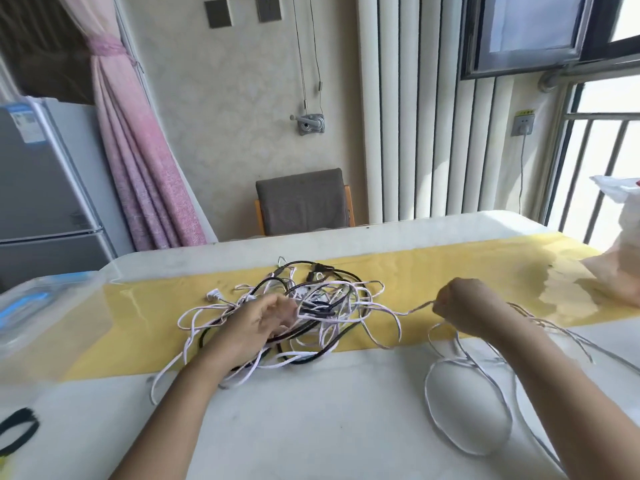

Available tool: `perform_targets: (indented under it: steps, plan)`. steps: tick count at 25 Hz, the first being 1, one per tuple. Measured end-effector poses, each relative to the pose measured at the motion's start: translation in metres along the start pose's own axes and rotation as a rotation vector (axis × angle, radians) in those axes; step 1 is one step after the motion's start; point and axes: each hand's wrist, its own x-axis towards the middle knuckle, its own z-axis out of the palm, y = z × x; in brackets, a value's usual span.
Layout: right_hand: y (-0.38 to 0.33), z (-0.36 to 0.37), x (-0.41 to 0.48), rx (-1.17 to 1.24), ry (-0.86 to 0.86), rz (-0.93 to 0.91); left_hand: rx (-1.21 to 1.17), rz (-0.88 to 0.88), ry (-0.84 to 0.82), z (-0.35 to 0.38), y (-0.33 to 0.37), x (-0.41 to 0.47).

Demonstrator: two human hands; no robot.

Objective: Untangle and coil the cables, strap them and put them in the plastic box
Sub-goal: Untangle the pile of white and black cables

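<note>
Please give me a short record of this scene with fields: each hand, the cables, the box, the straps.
left hand: grips the cable tangle, fingers curled into it
right hand: pinches a white cable pulled out to the right
cable tangle: white and black, knotted together, on the yellow runner
plastic box: far left on the table, contents blurred
black straps: near left table edge, untouched

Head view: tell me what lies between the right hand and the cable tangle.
One white cable, pinched by the right hand, stretches to the cable tangle over the yellow runner, in the head view.
</note>
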Motion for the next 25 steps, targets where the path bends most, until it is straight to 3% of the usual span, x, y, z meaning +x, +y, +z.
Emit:
perform_targets:
  steps: [4,9,12,14,16,20,23,25]
  plan:
    - [-0.024,0.02,-0.011,0.012,-0.009,-0.255,0.018,0.038,0.147,0.007,0.006,-0.007]
    - [-0.039,0.018,-0.017,0.215,0.121,-0.29,0.037,0.036,0.16,0.012,0.003,-0.009]
    - [-0.041,0.016,-0.017,0.165,0.151,-0.25,0.035,0.012,0.199,0.014,0.003,-0.008]
    - [-0.039,0.02,-0.012,0.194,0.082,-0.218,0.073,0.012,0.187,0.014,0.002,-0.008]
    - [-0.038,0.02,-0.01,0.369,-0.043,-0.219,0.08,0.014,0.162,0.013,0.002,-0.008]
    - [-0.036,0.021,-0.008,0.685,-0.059,-0.312,0.115,-0.004,0.118,0.013,0.002,-0.01]
    - [-0.038,0.025,-0.01,0.841,-0.2,-0.434,0.27,0.027,0.146,0.014,0.004,-0.011]
    - [-0.042,0.03,-0.013,0.794,-0.223,-0.486,0.411,0.068,0.161,0.015,0.003,-0.01]
